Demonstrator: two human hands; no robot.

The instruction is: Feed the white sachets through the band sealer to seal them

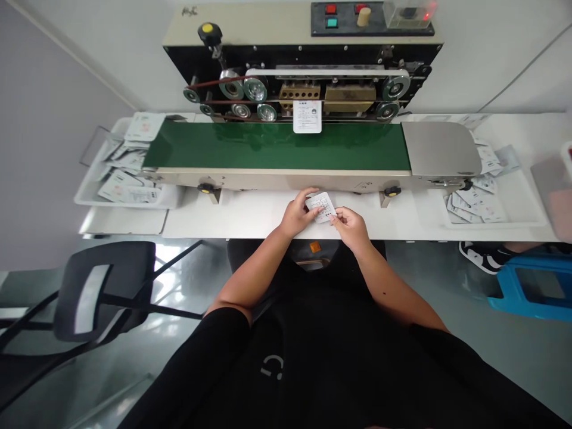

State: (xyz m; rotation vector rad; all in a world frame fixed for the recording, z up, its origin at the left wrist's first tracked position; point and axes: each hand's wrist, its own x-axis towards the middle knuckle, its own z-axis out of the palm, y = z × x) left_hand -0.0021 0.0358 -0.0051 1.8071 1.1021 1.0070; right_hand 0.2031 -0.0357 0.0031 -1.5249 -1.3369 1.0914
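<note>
The head view showed 2 bare hands at a white flat-topped table [214,217], both holding a small white rectangular packet with rounded corners and dark print [323,204]. That packet was tilted, above the near part of the table, just in front of the machine. The left hand [297,215] was loosely curved about its left side, thumb laid on the printed face and a finger reaching along the top edge. The right hand [350,228] had the lower right corner pinched between thumb and forefinger, nearly closed; the fingers behind seemed to support it too, though they were mostly hidden.

Beyond stood a beige-and-black metal machine with silver rollers [245,24] (2 red buttons and 1 teal button showed on its panel). A 2nd white printed packet [307,122] hung from its rollers in front of a long green conveyor belt [214,146]. A white plastic tray [167,199] holding many packets stood at the belt's left end, and a shallow white plastic bin [522,215] with more packets stood at the right. A blue plastic stool [504,286] was on the floor, right.
</note>
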